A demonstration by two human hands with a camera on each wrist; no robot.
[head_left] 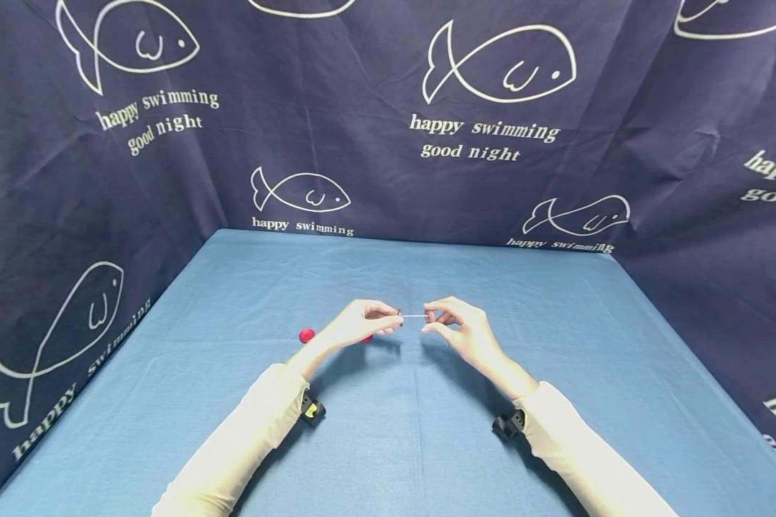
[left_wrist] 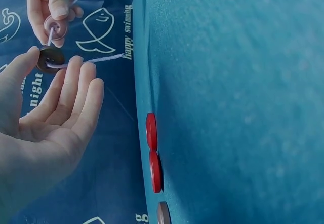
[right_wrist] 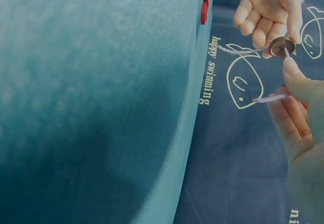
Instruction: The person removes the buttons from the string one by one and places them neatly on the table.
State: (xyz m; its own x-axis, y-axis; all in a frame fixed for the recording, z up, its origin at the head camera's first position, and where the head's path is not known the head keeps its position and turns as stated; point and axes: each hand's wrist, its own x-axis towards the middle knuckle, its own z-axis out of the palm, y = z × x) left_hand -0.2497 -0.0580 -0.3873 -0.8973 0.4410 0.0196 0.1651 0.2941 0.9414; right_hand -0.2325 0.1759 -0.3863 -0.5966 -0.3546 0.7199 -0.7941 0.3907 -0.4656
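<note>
My left hand [head_left: 352,324] pinches a dark brown button [left_wrist: 57,53] at its rim between thumb and fingertips. Facing it, my right hand [head_left: 468,330] grips a pinkish button [left_wrist: 62,30], largely covered by the fingers in the right wrist view. A pale purple string [left_wrist: 108,59] passes through both buttons, and a short straight stretch of it spans the gap between the hands. One loose end sticks out past the brown button, the other past the right fingers. Both hands are held above the blue cloth, around the middle of the table.
Two red buttons [left_wrist: 155,172] lie on the blue tablecloth [head_left: 414,431], to the left and partly behind the left forearm. A greyish button [left_wrist: 163,214] lies close by them. Dark blue fish-print curtains [head_left: 388,143] enclose the table at the back and sides.
</note>
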